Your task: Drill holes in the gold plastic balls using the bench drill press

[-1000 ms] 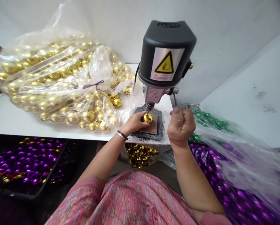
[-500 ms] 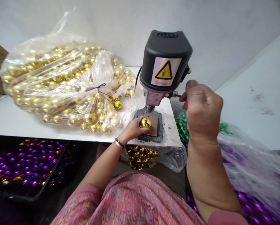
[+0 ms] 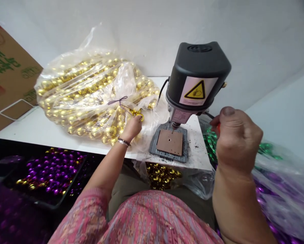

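A bench drill with a black motor head and a yellow warning label stands on a grey base with a brown drilled pad. No ball sits on the pad. My left hand rests against a loose gold bead cluster on top of a clear plastic bag of gold bead strands. Whether it grips the beads is hidden. My right hand is closed around the drill's thin feed lever, right of the drill head.
The white table has dark drilling debris near the drill. A cardboard box stands at left. Below are a tray of purple beads, gold beads, and bagged green and purple beads.
The gold ball has gone from the drill pad. My left hand has moved from the pad to the bag of gold beads. The view has swung, shifting everything rightward.
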Demonstrator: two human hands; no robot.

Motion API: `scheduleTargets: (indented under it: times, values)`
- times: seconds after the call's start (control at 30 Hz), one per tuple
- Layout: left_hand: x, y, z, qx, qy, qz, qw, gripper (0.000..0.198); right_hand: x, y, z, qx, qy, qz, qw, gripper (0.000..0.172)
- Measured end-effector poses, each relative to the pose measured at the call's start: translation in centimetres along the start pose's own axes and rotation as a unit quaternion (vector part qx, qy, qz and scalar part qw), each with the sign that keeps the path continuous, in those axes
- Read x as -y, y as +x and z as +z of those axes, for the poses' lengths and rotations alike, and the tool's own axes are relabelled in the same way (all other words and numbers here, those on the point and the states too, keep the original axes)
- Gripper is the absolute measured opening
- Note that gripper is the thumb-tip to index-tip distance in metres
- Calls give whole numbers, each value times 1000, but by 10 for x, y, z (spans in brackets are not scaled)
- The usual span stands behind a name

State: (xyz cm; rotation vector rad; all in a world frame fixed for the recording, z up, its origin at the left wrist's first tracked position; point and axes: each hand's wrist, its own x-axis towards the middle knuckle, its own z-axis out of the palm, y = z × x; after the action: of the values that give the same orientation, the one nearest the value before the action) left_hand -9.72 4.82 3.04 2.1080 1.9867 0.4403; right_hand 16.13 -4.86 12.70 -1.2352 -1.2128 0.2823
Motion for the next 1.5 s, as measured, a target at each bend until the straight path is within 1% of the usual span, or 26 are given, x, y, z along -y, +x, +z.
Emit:
scheduleTargets:
  times: [0.07,0.13,0.17,0.23,0.33,0.4,0.43,0.5,0.53,0.57,0.63,0.7,0.77,0.83,0.87,0.97,1.07,1.2,1.3,1.4,1.5]
  values:
    - [6,23,1,11,98,37,994,45,-1,-2,-1,1,-11,-6,1000,44]
    - [9,38,3,39,179,77,980,47,-2,-3,-2,6,-25,-8,1000,44]
    - [9,43,5,55,210,86,972,46,-3,-4,-2,9,-30,-10,999,44]
    - [10,50,8,78,245,78,963,44,-5,-5,-4,13,-37,-18,999,44]
    - [10,53,9,91,239,50,965,43,-7,-5,-5,23,-44,-24,998,44]
    - [8,49,5,77,189,47,978,47,-8,-5,-6,32,-38,-17,999,44]
    - [7,43,3,70,142,52,986,50,-7,-5,-6,32,-32,-15,999,45]
    - [2,25,-1,74,-1,76,994,56,-6,-5,-6,29,-25,-13,999,46]
    - [-1,13,-2,96,-90,88,987,57,-5,-4,-5,27,-26,-14,999,46]
    - [-4,1,-1,126,-179,94,971,56,-4,-4,-5,26,-30,-16,999,47]
    - [-11,-24,4,171,-304,76,934,57,-2,-2,-5,28,-39,-18,999,48]
    - [-20,-43,15,204,-384,45,899,62,0,-1,-5,31,-42,-21,998,48]
    - [-30,-55,26,232,-438,9,868,67,0,0,-5,33,-38,-23,998,48]
    - [-39,-61,36,249,-474,-13,844,65,0,0,-4,34,-30,-23,999,48]
    - [-43,-63,39,249,-487,-19,837,63,0,0,-4,34,-26,-22,999,48]
    - [-52,-63,46,232,-521,-40,820,55,1,-1,-3,34,-16,-23,999,47]
    - [-55,-61,50,217,-548,-67,805,53,3,-1,-2,30,-12,-28,999,47]
    - [-58,-57,54,216,-573,-70,788,53,10,11,-1,20,-35,-40,998,49]
    - [-62,-55,54,211,-564,-65,796,49,18,30,-1,30,-59,-46,997,53]
    - [-66,-53,54,214,-537,-56,814,50,23,48,-1,51,-80,-31,995,50]
    - [-69,-50,56,216,-519,-53,825,54,23,56,0,54,-86,-21,995,49]
